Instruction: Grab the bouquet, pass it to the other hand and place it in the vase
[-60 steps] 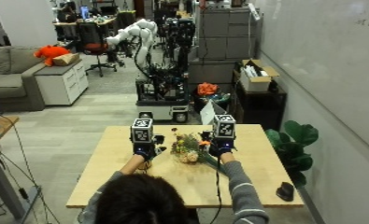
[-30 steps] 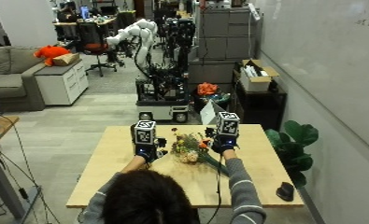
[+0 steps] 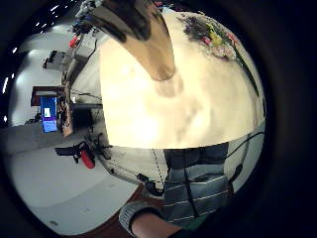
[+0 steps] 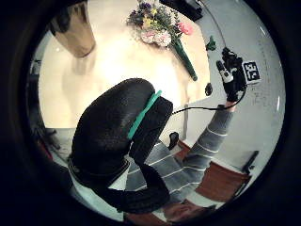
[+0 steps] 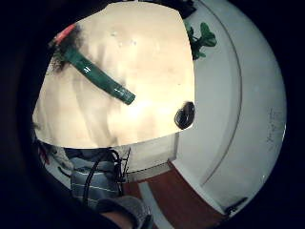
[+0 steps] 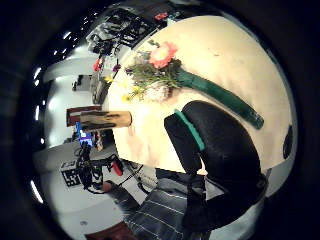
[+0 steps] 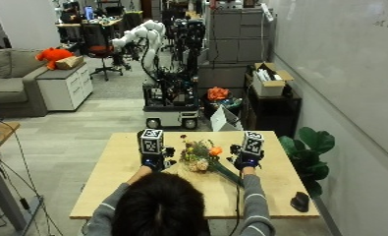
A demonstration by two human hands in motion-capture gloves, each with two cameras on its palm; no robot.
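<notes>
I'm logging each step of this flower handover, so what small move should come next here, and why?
Probably lower the right hand onto the green wrapped stems and grip them. The bouquet lies flat on the table between the hands, held by neither, and its stem end points toward the right hand. The left hand hovers beside the flowers, and the vase stands empty.

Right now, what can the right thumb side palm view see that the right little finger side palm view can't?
Only the thumb side view shows the bouquet's blooms, the vase lying beside them on the table, the gloved thumb, and the other hand far off. Only the little finger side view shows the dark object near the table's edge and the potted plant by the wall. Both show the wooden table and the bouquet's green wrapped stem lying on it.
</notes>
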